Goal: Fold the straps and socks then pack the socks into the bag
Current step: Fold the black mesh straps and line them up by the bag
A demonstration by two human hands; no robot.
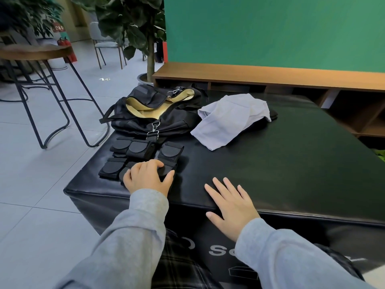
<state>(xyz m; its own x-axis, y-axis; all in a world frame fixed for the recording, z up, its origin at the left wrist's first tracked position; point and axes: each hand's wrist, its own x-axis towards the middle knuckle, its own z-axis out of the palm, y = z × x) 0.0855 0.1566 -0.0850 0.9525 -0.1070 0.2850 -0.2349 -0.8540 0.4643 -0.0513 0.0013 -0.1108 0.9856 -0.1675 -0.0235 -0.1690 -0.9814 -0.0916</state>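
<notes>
Nearest, at 5 o'clock: right hand (231, 207) lies flat on the black padded surface (291, 167), fingers (218, 185) straight and slightly spread, holding nothing. Grey sleeves on both arms.

At 7 o'clock, a little farther in: left hand (149, 177) rests on the nearest folded strap (164, 171), fingers curled over its top and thumb alongside its right edge, gripping or pressing it down; which of the two is hard to tell from this angle.

Beyond the left hand, toward 10 o'clock: more black straps (133, 148), folded into short bundles and set side by side near the left edge of the surface.

At 11 o'clock, just behind the straps: black bag (154, 109), mouth open, tan lining showing, metal clips at its rim.

At 1 o'clock, beside the bag: pale socks (227, 119), lying loose and rumpled, unfolded.

Step in hand, by my reading: finishing the last strap fold. Socks untouched, nothing packed.

Next move calls for letting go of the strap, reaching both hands far across to the socks, flattening and folding them, then carrying them left into the open bag.
</notes>
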